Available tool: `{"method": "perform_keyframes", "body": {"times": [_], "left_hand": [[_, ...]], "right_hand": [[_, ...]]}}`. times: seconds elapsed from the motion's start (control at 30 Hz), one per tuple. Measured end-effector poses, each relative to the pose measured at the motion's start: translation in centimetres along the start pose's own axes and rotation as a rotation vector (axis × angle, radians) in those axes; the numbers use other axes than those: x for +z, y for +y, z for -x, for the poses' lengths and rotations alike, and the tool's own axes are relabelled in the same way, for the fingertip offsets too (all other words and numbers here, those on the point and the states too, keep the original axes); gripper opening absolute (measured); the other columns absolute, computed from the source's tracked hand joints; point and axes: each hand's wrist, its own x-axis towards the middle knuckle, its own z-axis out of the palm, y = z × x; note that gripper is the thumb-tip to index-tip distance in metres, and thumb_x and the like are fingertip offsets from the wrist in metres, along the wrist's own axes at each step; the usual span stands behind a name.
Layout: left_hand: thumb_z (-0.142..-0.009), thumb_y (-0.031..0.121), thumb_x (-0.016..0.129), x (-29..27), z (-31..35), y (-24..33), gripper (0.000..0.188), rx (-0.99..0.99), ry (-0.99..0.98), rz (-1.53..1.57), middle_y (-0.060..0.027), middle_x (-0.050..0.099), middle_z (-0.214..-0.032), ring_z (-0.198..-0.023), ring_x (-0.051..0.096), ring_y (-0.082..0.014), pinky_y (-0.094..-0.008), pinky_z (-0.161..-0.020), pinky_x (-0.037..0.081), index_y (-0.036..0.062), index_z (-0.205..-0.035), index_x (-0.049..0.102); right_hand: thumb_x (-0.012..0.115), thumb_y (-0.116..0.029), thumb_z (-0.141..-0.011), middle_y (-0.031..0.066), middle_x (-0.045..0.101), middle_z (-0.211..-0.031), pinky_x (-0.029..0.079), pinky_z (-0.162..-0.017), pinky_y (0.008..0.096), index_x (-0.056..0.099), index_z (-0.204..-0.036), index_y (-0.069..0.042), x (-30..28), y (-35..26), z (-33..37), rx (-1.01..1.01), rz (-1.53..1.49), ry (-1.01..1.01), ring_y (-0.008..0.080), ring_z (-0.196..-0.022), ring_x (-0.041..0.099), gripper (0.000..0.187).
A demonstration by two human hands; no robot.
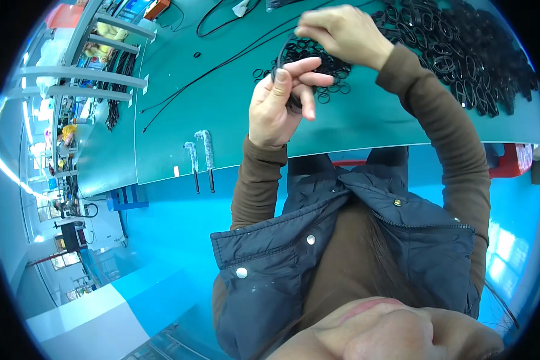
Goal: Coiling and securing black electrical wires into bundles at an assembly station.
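My left hand (274, 111) is over the green table, thumb against the index finger on a thin black cable (280, 54), its other fingers partly spread. Higher up and to the right, my right hand (345, 37) has its fingers closed on the same cable, which runs up from the left hand. What else the right fingers may hold is hidden. Below and behind both hands lies a loose heap of small black rings (333, 71). Two long thin black cables (210, 69) stretch across the table from near the right hand toward the left.
A large pile of coiled black cables (447, 57) covers the table's right end. Two plastic-wrapped rods with black handles (207, 153) lie at the near edge of the green table (108, 162). Grey shelf frames (96, 84) rise at left; a red bin (510, 161) stands below right.
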Motion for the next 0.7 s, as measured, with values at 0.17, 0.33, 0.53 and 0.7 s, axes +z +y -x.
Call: {"method": "perform_keyframes", "body": {"times": [0.17, 0.33, 0.53, 0.7], "left_hand": [[-0.101, 0.033, 0.041, 2.3, -0.3, -0.2, 0.048, 0.057, 0.490, -0.004, -0.0244, 0.059, -0.120, -0.102, 0.065, -0.0330, -0.0328, -0.084, 0.056, -0.0036, -0.133, 0.045], [-0.099, 0.032, 0.046, 3.1, -0.4, 0.0, 0.048, 0.138, 0.438, 0.074, -0.0244, 0.058, -0.123, -0.106, 0.063, -0.0334, -0.0341, -0.088, 0.055, -0.0031, -0.133, 0.046], [-0.100, 0.028, 0.047, 3.1, -1.4, 0.5, 0.046, 0.292, 0.625, 0.020, -0.0239, 0.057, -0.124, -0.107, 0.062, -0.0332, -0.0340, -0.090, 0.054, -0.0032, -0.134, 0.044], [-0.099, 0.022, 0.049, 2.5, -0.6, -1.2, 0.042, 0.128, 0.497, -0.517, -0.0255, 0.056, -0.125, -0.109, 0.062, -0.0323, -0.0324, -0.091, 0.053, -0.0030, -0.134, 0.045]], "right_hand": [[0.056, -0.015, -0.091, 0.0089, 0.061, -0.069, 0.041, -0.049, 0.0356, 0.061, -0.088, -0.007, 1.7, 1.2, 4.1, 0.107, -0.191, -0.047, 0.0280, -0.050, 0.049, 0.010], [0.054, -0.014, -0.092, 0.0090, 0.062, -0.070, 0.042, -0.050, 0.0366, 0.059, -0.090, -0.007, 1.1, 0.0, 5.5, 0.143, -0.126, -0.179, 0.0285, -0.051, 0.051, 0.009], [0.056, -0.017, -0.091, 0.0106, 0.064, -0.068, 0.046, -0.051, 0.0410, 0.055, -0.091, -0.009, 0.2, -1.8, 9.8, 0.156, -0.199, -0.439, 0.0314, -0.054, 0.060, 0.008], [0.065, -0.009, -0.080, 0.0057, 0.058, -0.068, 0.042, -0.049, 0.0322, 0.061, -0.084, -0.007, -4.4, -3.1, 5.0, -0.334, -0.079, -0.105, 0.0223, -0.051, 0.051, 0.006]]}}
